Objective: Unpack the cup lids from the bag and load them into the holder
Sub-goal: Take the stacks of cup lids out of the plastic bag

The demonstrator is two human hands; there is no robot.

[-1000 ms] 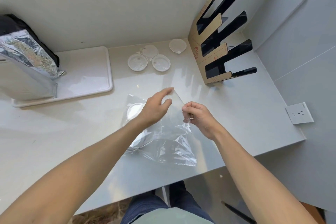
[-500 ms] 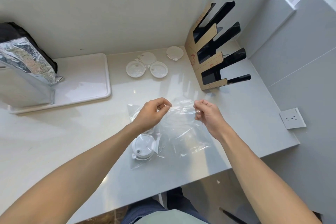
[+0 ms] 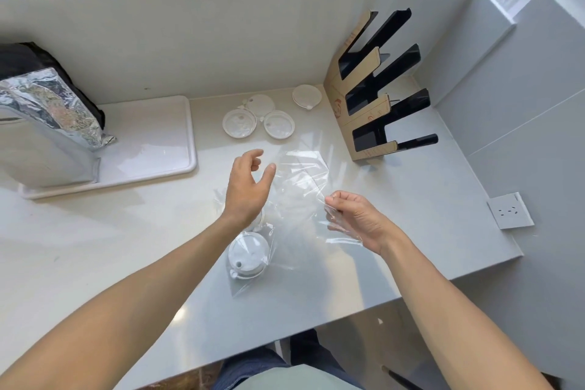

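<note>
The clear plastic bag (image 3: 294,199) lies crinkled and glossy on the smooth, pale tabletop (image 3: 95,247), and serves here as the landmark. At its near left corner, inside the film, sits a small stack of white round cup lids (image 3: 248,255), domed, with a sip hole and a little tab at the near edge; how many are stacked is hard to tell through the plastic. Over the bag's left half hovers the left hand (image 3: 248,190), its grip open, fingers and thumb spread and curved, holding nothing. At the bag's right edge the right hand (image 3: 357,215) has its grip closed in a pinch on the thin film, lifting that edge into shiny folds.

Beyond the bag, further from the person, three loose lids (image 3: 239,123) lie flat in a tight cluster, translucent white discs with raised rims, and a fourth lid (image 3: 306,95) lies just to their right. Beyond and right of the bag stands the holder (image 3: 373,85), an upright rack of black glossy panels partly faced with brown protective paper, its slanted slots holding nothing. Far left of the bag a white rounded-corner tray (image 3: 152,142) carries a crumpled silver foil pouch (image 3: 47,123). To the bag's right, on the grey wall, is a white square socket (image 3: 509,210).
</note>
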